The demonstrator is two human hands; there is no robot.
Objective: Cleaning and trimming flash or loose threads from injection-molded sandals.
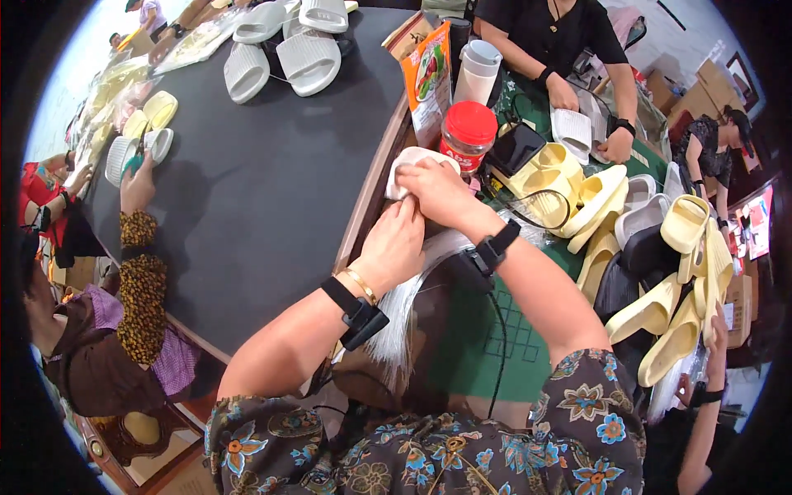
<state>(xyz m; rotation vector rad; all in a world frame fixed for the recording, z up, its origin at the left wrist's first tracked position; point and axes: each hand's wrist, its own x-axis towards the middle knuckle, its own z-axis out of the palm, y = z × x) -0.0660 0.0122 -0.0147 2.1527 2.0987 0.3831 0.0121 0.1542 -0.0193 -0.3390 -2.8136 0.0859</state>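
A white slipper (pixel 410 165) is held at the inner edge of the black bench (pixel 272 190), where that surface meets a green mat (pixel 487 355). The right hand (pixel 441 191) is closed over the slipper's near end, its grip holding the sole from above; the left hand (pixel 396 247) lies just below and toward the person, fingers pinched against the same piece or the right hand, though which cannot be told. The slipper lies ahead of both hands, its long axis apparently running across the bench edge; the right hand is nearer. A bundle of white strands (pixel 404 313) trails beneath the wrists. Just beyond the slipper stands a red-lidded jar (pixel 468 132), contents not discernible. Yellow slippers (pixel 577 194) are heaped to the right, white slippers (pixel 289 41) at the far edge.
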